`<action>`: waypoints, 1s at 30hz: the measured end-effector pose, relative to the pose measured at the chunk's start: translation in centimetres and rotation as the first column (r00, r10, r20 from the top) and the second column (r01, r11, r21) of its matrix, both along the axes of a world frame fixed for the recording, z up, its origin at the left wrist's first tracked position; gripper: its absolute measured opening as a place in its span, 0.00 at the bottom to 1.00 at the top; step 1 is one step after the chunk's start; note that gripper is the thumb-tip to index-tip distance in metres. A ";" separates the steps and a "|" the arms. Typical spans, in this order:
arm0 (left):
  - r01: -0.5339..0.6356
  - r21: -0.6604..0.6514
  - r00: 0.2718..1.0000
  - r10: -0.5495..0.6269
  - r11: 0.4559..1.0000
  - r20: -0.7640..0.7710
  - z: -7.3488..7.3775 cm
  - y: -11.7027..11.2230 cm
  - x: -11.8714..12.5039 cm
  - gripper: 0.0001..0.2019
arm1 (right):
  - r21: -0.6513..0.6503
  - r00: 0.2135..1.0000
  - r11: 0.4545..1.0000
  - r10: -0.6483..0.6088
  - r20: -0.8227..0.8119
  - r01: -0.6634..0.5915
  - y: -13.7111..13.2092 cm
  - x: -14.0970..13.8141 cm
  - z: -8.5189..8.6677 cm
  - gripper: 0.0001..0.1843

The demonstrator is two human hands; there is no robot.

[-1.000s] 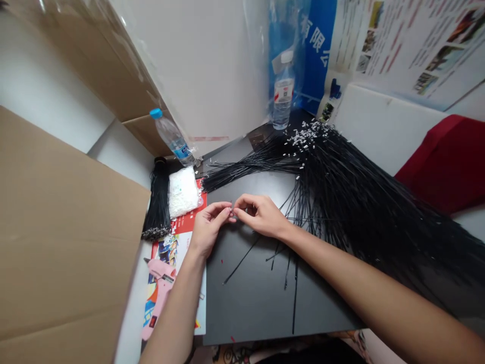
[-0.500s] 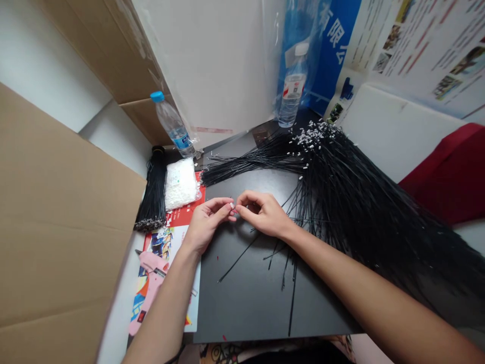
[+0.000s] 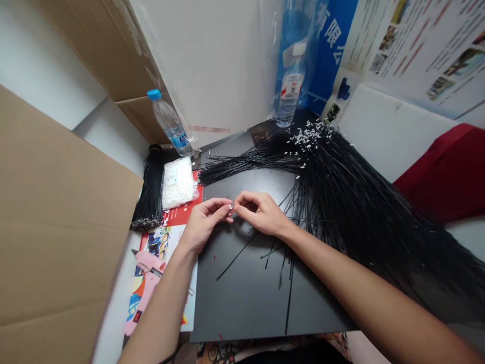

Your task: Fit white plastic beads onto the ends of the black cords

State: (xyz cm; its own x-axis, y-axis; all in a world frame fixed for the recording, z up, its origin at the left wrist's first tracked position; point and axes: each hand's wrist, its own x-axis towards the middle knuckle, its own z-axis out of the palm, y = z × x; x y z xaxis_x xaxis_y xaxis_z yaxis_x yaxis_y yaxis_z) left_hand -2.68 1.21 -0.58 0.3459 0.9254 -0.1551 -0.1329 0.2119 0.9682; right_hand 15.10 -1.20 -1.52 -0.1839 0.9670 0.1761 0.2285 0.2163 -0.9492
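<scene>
My left hand [image 3: 202, 225] and my right hand [image 3: 261, 212] meet fingertip to fingertip over the black mat [image 3: 246, 298]. Between them they pinch a small white connector [image 3: 230, 206]. My right hand also pinches a thin black wire [image 3: 233, 258] that trails down across the mat. A big fan of black wires [image 3: 359, 202] with white connectors on their far ends lies to the right. A bag of white connectors [image 3: 177, 182] and a tied bundle of black wires [image 3: 150, 189] lie to the left.
Two water bottles stand at the back, one with a blue cap [image 3: 168, 124], one with a white cap [image 3: 290, 91]. A pink glue gun [image 3: 146, 283] rests on a colourful sheet at the lower left. Cardboard [image 3: 56, 227] walls the left side. A red cloth [image 3: 450, 172] sits right.
The hands stay pinched together on the connector and wire with only tiny finger shifts. The view has swung slightly, so everything sits a little lower left in the picture.
</scene>
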 end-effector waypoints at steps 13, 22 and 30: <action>-0.019 -0.002 0.999 0.019 1.000 -0.030 -0.1 0.0 0.1 0.16 | 0.065 0.997 0.996 -0.064 0.041 0.061 -0.1 -0.2 0.4 0.08; -0.035 -0.002 0.997 0.034 0.999 -0.072 0.3 -0.2 0.1 0.19 | 0.185 0.990 0.981 -0.086 0.111 0.064 -0.3 -0.3 0.2 0.07; -0.047 -0.052 0.998 0.045 0.998 -0.039 0.1 -0.3 0.0 0.21 | 0.239 0.988 0.971 -0.068 0.139 0.033 -0.5 -0.2 0.1 0.08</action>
